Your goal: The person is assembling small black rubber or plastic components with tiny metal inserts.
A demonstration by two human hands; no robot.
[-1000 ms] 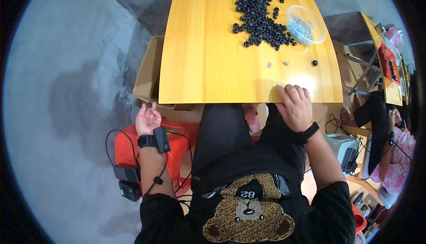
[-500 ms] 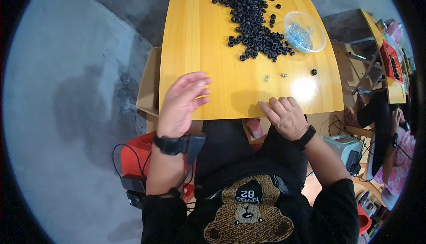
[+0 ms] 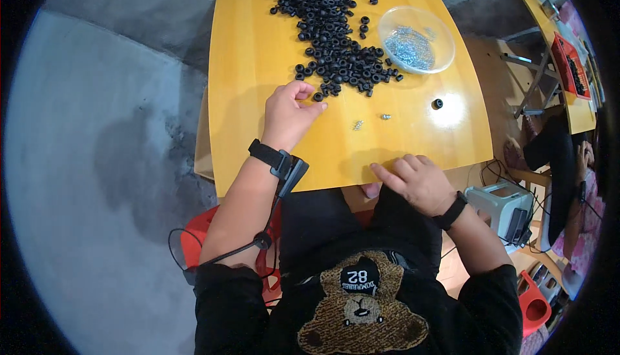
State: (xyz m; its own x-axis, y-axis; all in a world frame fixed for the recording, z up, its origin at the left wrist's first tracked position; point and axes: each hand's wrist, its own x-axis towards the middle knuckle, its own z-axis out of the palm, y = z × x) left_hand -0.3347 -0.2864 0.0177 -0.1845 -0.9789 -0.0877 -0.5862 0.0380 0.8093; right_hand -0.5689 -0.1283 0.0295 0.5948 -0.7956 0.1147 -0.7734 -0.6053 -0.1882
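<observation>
My left hand point(image 3: 289, 115) reaches over the table to the near edge of a heap of black ring-shaped parts point(image 3: 323, 19). Thumb and fingertips are apart, on either side of one loose black ring point(image 3: 318, 97); no grip on it shows. My right hand point(image 3: 418, 184) rests palm down at the table's near edge, fingers loosely bent and apart, nothing visible in it. Between the hands and the heap lie two small clusters of silvery metal pieces, a left cluster point(image 3: 358, 125) and a right cluster point(image 3: 385, 117). One black ring point(image 3: 438, 104) stands alone at the right.
A clear round bowl point(image 3: 445, 58) of small silvery pieces stands right of the heap on the yellow wooden table point(image 3: 245, 64). Another person sits at a second table point(image 3: 581, 116) on the far right, with a red tray point(image 3: 568, 64). A grey-white stool point(image 3: 497, 206) stands below.
My left hand has moved forward and right, from above the table's left edge to the near edge of the heap. My right hand stays at the table edge. The whole view has shifted slightly.
</observation>
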